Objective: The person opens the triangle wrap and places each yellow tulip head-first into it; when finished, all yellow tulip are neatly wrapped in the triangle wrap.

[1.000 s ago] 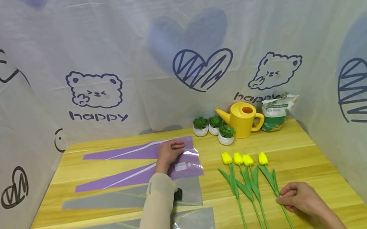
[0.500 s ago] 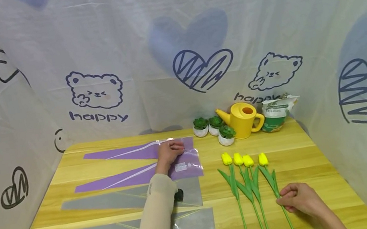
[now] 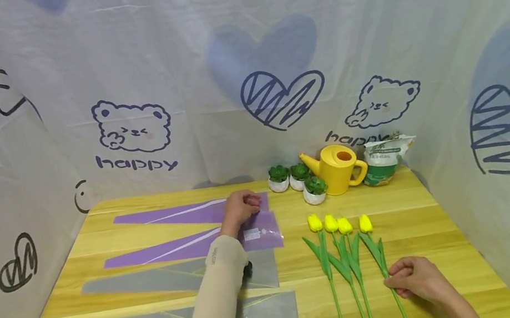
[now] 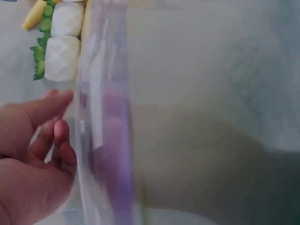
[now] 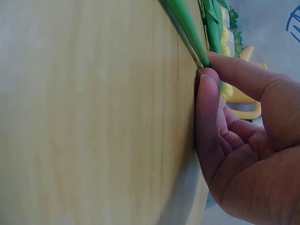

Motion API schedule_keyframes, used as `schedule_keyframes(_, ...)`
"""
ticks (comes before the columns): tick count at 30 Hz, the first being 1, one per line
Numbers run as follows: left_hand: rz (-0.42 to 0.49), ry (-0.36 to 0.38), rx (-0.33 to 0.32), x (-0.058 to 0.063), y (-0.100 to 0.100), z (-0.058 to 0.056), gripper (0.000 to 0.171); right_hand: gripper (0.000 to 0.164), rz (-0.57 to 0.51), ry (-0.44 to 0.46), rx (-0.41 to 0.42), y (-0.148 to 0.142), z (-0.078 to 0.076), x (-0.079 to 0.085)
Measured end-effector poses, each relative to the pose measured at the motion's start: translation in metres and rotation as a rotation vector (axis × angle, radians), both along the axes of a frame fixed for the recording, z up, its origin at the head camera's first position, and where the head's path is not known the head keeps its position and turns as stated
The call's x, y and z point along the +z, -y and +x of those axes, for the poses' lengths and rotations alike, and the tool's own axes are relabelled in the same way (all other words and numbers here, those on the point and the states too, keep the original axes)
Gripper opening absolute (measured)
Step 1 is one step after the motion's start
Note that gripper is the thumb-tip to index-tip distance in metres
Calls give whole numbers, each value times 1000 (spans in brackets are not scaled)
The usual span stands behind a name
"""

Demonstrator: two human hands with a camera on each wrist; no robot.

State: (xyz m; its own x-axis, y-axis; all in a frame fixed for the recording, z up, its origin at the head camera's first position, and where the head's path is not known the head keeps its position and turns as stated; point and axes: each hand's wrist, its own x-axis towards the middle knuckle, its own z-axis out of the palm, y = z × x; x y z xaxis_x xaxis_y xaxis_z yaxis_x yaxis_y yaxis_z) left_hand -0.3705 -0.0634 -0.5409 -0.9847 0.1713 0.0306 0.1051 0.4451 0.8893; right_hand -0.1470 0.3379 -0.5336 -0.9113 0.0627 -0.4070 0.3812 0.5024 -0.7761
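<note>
Stem of rightmost yellow tulip [image 3: 383, 264], nr worktop's [image 3: 427, 220] right edge, is pinched btwn thumb & fingers of R hand [image 3: 419, 278]; 3 other tulips [image 3: 324, 260] laid alongside. L hand [image 3: 240, 210] held over purple sleeves [image 3: 208, 212] nr back edge, fingers bent; grip on film can't be confirmed.

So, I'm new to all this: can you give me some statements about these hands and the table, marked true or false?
1. The right hand pinches the stem of the rightmost tulip. True.
2. There are five tulips. False: four tulips show.
3. The purple sheets lie farther from the person than the grey sheets. True.
4. The left hand is over the grey sheets. False: it is over the purple ones.
5. Three potted plants stand beside the watering can. True.
6. The watering can is red. False: it is yellow.
</note>
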Motion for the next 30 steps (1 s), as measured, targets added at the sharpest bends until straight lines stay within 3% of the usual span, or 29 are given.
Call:
schedule_keyframes(5, 74, 14, -39, -11, -1, -1, 31, 34, -3, 8, -6, 1, -2, 1)
schedule_keyframes(12, 60, -11, 83, -22, -7, 2, 27, 34, -10, 18, -5, 0, -2, 0)
schedule_keyframes(17, 58, 15, 140, -22, -10, 7, 32, 33, -5, 27, -3, 2, 0, -3)
schedule_keyframes(23, 39, -18, 178, -16, -14, 8, 23, 32, -8, 21, -7, 1, 0, -1)
schedule_keyframes(30, 86, -36, 172, -16, -15, 5, 19, 32, -27, 18, 2, -2, -1, 1)
